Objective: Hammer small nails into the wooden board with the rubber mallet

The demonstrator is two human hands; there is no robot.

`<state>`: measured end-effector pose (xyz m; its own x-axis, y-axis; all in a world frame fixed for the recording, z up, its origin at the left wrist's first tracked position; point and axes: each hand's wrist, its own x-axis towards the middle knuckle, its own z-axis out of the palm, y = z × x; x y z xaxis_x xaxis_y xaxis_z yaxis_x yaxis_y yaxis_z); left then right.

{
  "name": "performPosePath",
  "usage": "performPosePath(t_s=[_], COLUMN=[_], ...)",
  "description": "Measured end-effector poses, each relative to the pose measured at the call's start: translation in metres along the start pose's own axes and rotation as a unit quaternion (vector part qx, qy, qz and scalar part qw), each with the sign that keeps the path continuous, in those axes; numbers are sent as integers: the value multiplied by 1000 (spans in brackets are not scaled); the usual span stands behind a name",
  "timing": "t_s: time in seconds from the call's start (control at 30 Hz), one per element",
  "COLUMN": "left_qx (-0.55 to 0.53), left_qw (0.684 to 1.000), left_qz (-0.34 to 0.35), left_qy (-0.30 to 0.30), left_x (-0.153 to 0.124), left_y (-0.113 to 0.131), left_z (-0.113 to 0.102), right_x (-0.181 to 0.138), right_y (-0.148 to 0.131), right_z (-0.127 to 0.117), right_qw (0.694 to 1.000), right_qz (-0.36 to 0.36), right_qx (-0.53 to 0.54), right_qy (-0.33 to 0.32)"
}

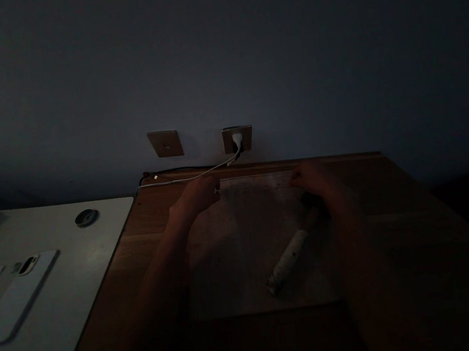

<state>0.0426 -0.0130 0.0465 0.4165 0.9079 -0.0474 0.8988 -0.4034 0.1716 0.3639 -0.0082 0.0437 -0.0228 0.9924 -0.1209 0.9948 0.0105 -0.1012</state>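
The room is very dark. A pale rectangular sheet (243, 243) lies flat on a brown wooden table (394, 224). My left hand (198, 198) reaches to the sheet's far left corner with its fingers curled in a pinch on the edge. My right hand (314, 181) is at the far right corner, fingers likewise closed on the edge. A pale, stick-like cylinder (289, 257) with a darker upper end lies slantwise on the sheet, just under my right wrist.
A white table (72, 286) adjoins on the left, bearing a white phone (18, 293) and a small dark round object (87, 217). On the wall behind are a switch plate (165, 143) and a socket with a white plug (237, 139); its cable (187, 176) runs along the table's back edge.
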Motion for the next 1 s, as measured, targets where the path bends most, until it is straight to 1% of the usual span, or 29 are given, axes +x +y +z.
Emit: performPosePath(t_s=[0.2, 0.4, 0.6, 0.7, 0.77, 0.83, 0.93, 1.0], left_qx=[18, 46, 75, 74, 64, 47, 21, 1], left_qw=[1000, 999, 997, 997, 998, 998, 997, 996], left_qz=[10, 4, -2, -7, -6, -2, 1, 6], left_qy=[7, -1, -3, 1, 10, 31, 75, 88], left_x=[2, 1, 0, 0, 0, 0, -2, -5], left_y=[-2, 3, 5, 4, 4, 3, 1, -1], left_z=[3, -1, -2, 0, 1, -1, -12, -20], right_x=[5, 11, 10, 10, 10, 9, 7, 4], right_y=[2, 6, 7, 8, 8, 8, 5, 2], right_z=[3, 6, 8, 7, 6, 6, 6, 5], right_qw=[1000, 1000, 1000, 1000, 1000, 1000, 1000, 1000], right_qz=[8, -1, -3, -6, -6, 0, 10, 9], right_qx=[-8, -8, -4, 14, 17, 12, 18, 15], right_qy=[-2, -16, 5, 1, -4, -7, -2, 4])
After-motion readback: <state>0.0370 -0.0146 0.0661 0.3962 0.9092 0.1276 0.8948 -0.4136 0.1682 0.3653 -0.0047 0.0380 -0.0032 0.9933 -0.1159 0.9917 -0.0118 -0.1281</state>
